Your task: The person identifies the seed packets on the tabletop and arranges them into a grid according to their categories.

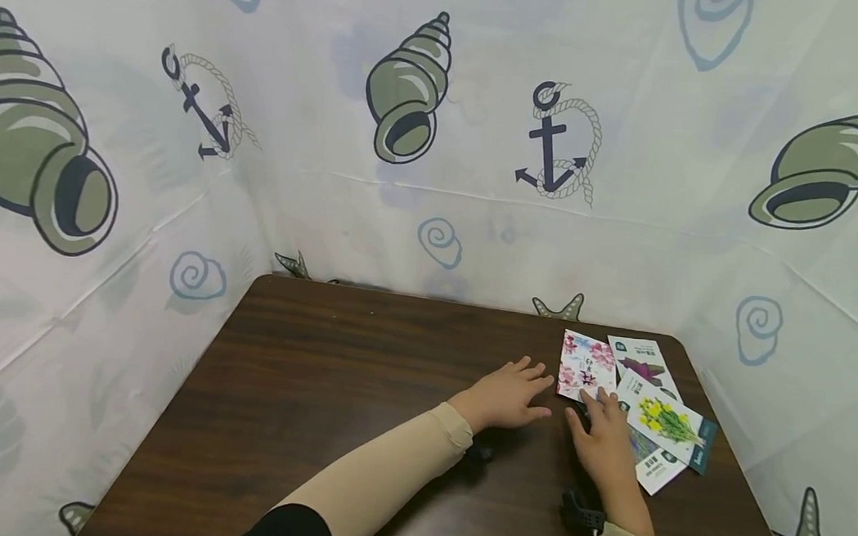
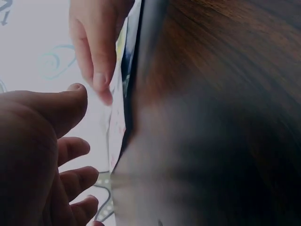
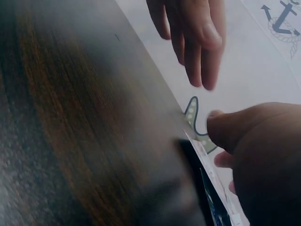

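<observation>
Several flat paper cards or packets printed with flowers overlap at the table's right side. One with pink blossoms (image 1: pixel 585 364) lies leftmost. A purple-flower one (image 1: pixel 640 364) is behind, and a yellow-flower one (image 1: pixel 661 417) lies over others. Below it a card with a bluish-purple picture (image 1: pixel 656 469) is partly covered. My left hand (image 1: pixel 506 394), fingers spread, hovers just left of the pink card and holds nothing. My right hand (image 1: pixel 606 447) has its fingertips over the pink card's lower edge; whether they touch it I cannot tell. Both hands also show in the left wrist view.
The dark brown wooden table (image 1: pixel 320 368) has rounded far corners. Around it hangs a white curtain (image 1: pixel 320 114) printed with shells, anchors and starfish. A small black device (image 1: pixel 582 511) sits at my right wrist.
</observation>
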Motion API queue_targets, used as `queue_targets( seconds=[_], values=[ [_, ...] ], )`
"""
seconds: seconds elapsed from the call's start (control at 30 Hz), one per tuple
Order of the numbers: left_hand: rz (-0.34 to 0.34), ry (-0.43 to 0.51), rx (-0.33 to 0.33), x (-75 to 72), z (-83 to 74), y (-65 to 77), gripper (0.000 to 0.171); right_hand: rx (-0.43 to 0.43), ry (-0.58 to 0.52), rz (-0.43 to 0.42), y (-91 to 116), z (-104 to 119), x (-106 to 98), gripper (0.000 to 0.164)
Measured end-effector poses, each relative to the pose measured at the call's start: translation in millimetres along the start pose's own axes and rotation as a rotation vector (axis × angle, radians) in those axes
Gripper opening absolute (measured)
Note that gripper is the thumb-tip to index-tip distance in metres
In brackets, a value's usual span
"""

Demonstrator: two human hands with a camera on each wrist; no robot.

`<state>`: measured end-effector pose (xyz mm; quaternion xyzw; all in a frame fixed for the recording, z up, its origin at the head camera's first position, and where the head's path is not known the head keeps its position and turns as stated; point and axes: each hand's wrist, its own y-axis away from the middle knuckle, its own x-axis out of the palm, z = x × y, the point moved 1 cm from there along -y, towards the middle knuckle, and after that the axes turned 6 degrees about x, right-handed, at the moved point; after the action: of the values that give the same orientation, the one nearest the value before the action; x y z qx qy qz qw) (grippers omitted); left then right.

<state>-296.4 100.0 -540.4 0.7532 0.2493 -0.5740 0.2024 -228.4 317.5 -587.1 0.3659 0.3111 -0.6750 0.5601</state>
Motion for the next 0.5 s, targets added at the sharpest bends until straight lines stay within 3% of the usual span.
queue_targets(
  seconds=[0.23,0.5],
  values=[
    [0.032,-0.041,0.022,0.4,-8.9,-10.1,0.067,-0.074,0.009,0.021,4,2,4,0.067],
    [0.044,-0.047,0.023,2.8,-3.1,-15.3,0.064,-0.079,0.018,0.067,3,6,10,0.068]
  ],
)
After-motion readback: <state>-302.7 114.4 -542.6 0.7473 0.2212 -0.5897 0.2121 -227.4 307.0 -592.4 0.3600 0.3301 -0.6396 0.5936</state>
